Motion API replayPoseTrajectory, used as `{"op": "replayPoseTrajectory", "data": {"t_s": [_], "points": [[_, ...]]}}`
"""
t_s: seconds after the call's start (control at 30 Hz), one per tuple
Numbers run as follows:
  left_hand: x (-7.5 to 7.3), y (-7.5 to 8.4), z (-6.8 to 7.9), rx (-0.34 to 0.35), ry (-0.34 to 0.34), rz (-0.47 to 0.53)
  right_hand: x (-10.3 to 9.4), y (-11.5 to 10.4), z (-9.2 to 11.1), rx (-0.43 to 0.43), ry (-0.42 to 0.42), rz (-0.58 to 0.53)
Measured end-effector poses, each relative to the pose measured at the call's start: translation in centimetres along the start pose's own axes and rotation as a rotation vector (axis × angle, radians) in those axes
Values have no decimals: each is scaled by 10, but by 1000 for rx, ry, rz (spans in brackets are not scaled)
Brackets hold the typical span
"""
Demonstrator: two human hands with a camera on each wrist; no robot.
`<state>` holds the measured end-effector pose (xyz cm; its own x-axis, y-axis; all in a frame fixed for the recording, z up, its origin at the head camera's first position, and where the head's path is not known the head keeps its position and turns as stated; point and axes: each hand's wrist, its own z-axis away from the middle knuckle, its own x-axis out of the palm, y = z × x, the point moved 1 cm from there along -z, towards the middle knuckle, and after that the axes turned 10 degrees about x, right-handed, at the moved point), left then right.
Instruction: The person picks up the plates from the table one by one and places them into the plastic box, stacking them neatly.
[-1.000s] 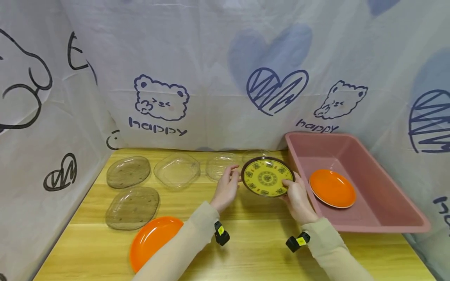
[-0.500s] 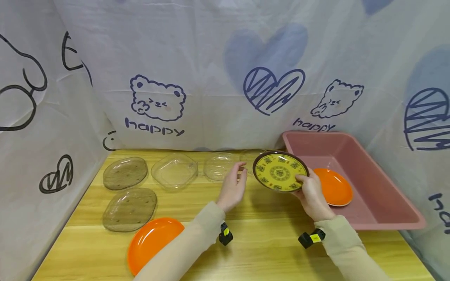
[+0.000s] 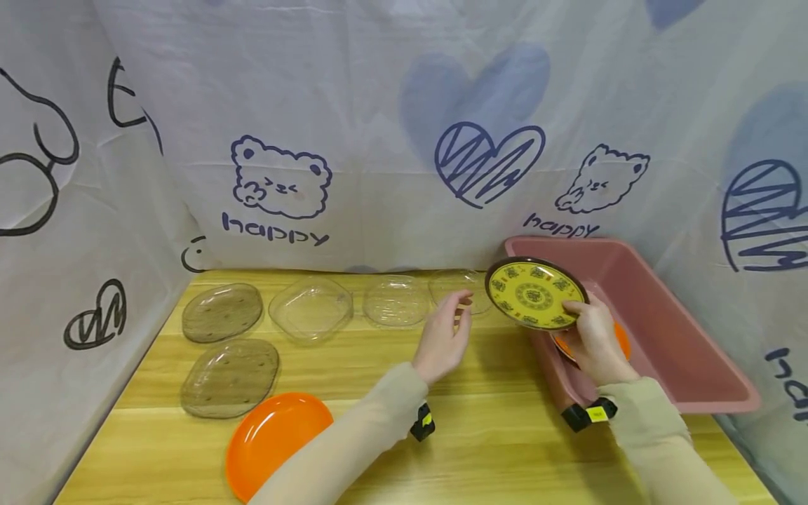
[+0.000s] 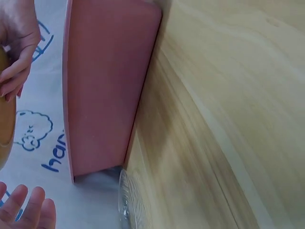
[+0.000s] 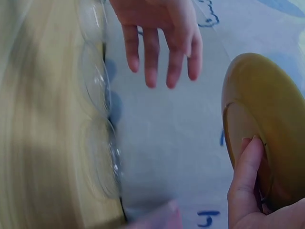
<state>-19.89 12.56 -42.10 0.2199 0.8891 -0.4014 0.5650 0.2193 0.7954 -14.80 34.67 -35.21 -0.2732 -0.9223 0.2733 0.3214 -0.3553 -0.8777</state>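
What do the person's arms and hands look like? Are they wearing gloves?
No gloves: the left hand and right hand are bare. The left sleeve and right sleeve are long and pale beige. Each wrist has a small black camera with a yellow label, too small to read.

On your table, the basin stands right, a plate inside. Your right hand holds a second plate near its left rim. A third plate lies front left; four dishes line the rear.
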Motion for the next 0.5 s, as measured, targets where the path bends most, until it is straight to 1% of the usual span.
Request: {"op": "replayPoseTrajectory", "data": {"t_s": [0.13,0.3,0.5], "points": [[7,6,-1,40,-20,-48,-12,-10,-2,-23,-7,-59],[18,15,-1,109,-61,-129,-29,-19,-4,-45,-4,-64],[36,25,-1,199,-134,-216,-51,-27,-8,-36,-15,-79]]}}
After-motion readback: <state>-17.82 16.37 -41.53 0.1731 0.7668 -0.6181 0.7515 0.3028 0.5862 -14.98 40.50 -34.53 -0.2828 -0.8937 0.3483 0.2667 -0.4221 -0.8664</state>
